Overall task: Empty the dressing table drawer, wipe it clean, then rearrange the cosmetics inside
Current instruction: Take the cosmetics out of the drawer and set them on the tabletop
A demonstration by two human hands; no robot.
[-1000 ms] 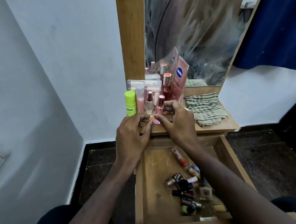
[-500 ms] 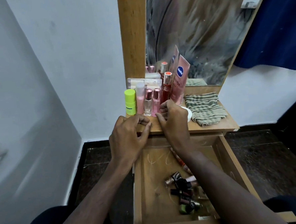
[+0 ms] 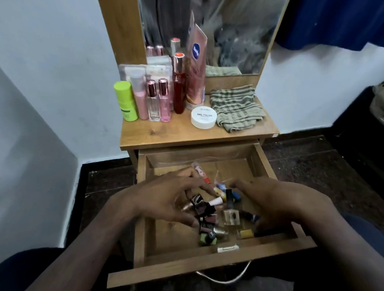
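Note:
The wooden drawer [image 3: 143, 215] is pulled out below the dressing table top [image 3: 174, 133]. A heap of small nail polish bottles [image 3: 210, 220] and tubes lies in its middle and right part. My left hand [image 3: 167, 198] hovers over the left side of the heap, fingers spread, holding nothing. My right hand [image 3: 273, 203] reaches in from the right, fingers curled down at the heap; its fingertips are hidden. On the top stand a green stick [image 3: 125, 101], pink bottles [image 3: 159, 100], a red bottle [image 3: 179, 87], a pink lotion tube [image 3: 196, 64] and a white nail polish jar [image 3: 204, 117].
A folded green checked cloth [image 3: 237, 107] lies on the right of the table top. A mirror [image 3: 213, 27] rises behind the bottles. A white wall is at left, a blue curtain [image 3: 340, 10] at upper right. A metal handle [image 3: 223, 276] hangs under the drawer front.
Both hands left the pink bottle standing on the table top and dropped down into the drawer over the nail polish heap. The camera tilted downward.

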